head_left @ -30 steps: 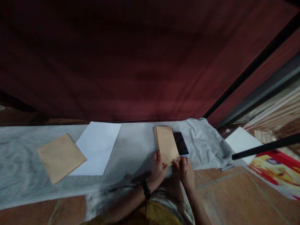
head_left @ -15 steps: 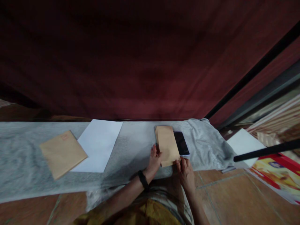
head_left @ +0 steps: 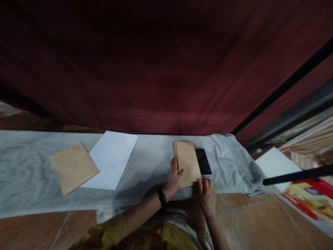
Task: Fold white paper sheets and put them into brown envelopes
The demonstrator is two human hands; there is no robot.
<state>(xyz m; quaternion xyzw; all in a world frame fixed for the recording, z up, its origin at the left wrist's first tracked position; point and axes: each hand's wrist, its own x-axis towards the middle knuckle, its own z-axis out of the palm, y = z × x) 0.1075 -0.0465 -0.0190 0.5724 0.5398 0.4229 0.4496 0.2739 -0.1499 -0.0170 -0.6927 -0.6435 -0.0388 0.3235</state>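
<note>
A small stack of brown envelopes (head_left: pixel 187 160) lies on the grey cloth in front of me, its edges slightly uneven on the left. My left hand (head_left: pixel 174 177) grips the stack's lower left edge, thumb on top and fingers along the side. At the lower right corner, my right hand (head_left: pixel 207 195) pinches the envelopes with curled fingers. Close against the stack's right side is a dark-screened phone (head_left: pixel 204 162), partly covered by it. To the left, a squarer pile of brown envelopes (head_left: pixel 74 167) with faint red print overlaps a white paper sheet (head_left: pixel 113 159).
The grey cloth (head_left: pixel 148 149) covers a long, low surface, rumpled at its right end. Behind it hangs a dark red curtain (head_left: pixel 161 86). At right are a black bar (head_left: pixel 296 174), a white sheet (head_left: pixel 277 165) and a red and yellow box (head_left: pixel 312 199) above the tiled floor (head_left: pixel 249 222).
My left hand has shifted slightly up along the stack's left edge. The right hand stays at the lower right corner. The whole view has tilted a little.
</note>
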